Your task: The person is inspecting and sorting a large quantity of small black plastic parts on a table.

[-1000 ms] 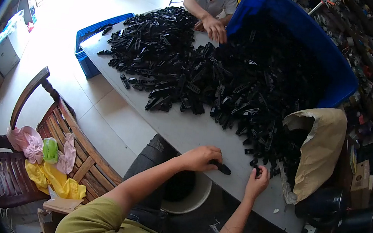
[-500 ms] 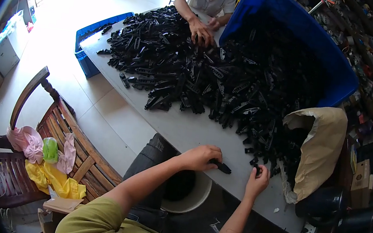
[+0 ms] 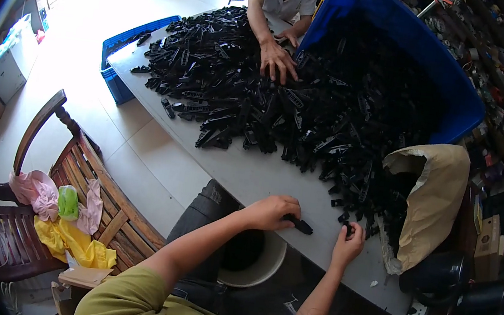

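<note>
My left hand (image 3: pixel 273 213) is closed round a long black plastic part (image 3: pixel 301 225) at the near edge of the table, its end sticking out to the right. To the right of it, my right hand (image 3: pixel 350 240) pinches a small black plastic piece (image 3: pixel 348 231), partly hidden by the fingers. The two pieces are apart. Beyond my hands a large heap of black plastic parts (image 3: pixel 258 105) covers much of the grey table (image 3: pixel 251 167). On the heap's far side lies a co-worker's hand (image 3: pixel 278 61), fingers spread.
A big blue bin (image 3: pixel 468 112) tips black parts onto the table, with an open brown paper sack (image 3: pixel 438 202) nearer me. Below the table edge stands a white bucket (image 3: pixel 276 264). A wooden bench (image 3: pixel 113 187) is at left; a blue crate (image 3: pixel 116 87) stands past the table's left end.
The co-worker's hand has moved a little nearer and to the right over the heap, its fingers spreading. My own hands and the pieces in them look unchanged.
</note>
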Motion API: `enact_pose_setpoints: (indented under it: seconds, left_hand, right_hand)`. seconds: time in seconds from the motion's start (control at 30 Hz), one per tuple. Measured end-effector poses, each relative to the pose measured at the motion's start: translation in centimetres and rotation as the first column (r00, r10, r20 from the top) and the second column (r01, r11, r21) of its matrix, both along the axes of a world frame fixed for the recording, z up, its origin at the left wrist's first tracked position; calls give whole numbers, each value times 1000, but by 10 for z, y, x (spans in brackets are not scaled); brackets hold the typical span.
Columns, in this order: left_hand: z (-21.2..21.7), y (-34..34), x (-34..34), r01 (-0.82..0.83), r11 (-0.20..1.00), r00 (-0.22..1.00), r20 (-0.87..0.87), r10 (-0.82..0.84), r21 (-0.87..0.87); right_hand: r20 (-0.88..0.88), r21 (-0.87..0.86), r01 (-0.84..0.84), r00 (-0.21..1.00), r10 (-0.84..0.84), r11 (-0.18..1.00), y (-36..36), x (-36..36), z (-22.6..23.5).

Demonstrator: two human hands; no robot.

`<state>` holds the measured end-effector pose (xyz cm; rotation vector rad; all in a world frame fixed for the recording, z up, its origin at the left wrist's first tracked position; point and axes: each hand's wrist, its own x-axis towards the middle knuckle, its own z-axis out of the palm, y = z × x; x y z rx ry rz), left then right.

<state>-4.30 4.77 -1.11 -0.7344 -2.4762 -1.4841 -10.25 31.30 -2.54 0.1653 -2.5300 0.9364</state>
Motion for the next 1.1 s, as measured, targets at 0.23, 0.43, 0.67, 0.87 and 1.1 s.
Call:
enact_pose_setpoints:
  seconds: [0.23,0.43,0.67,0.87,1.1]
  left_hand:
    - [1,0,0,-2,1000,1000,18,2,-3]
    - [2,-1,0,17,1000,1000,21,-18,12]
    - [2,0,0,11,1000,1000,22,-11,-13]
    - [1,0,1,5,1000,999,34,-5,-8]
    - [2,-1,1,7,1000,999,39,-7,-18]
  right_hand:
    - [14,-1,2,1000,-2,1000,-2,1,3]
    - [18,-6,3,1000,-3,1000,-3,3,6]
    - [30,-14,14,999,-13,1000,-2,1,4]
    - [42,-9,8,999,-8,1000,0,0,2]
    - [35,-18,5,999,-5,1000,0,0,1]
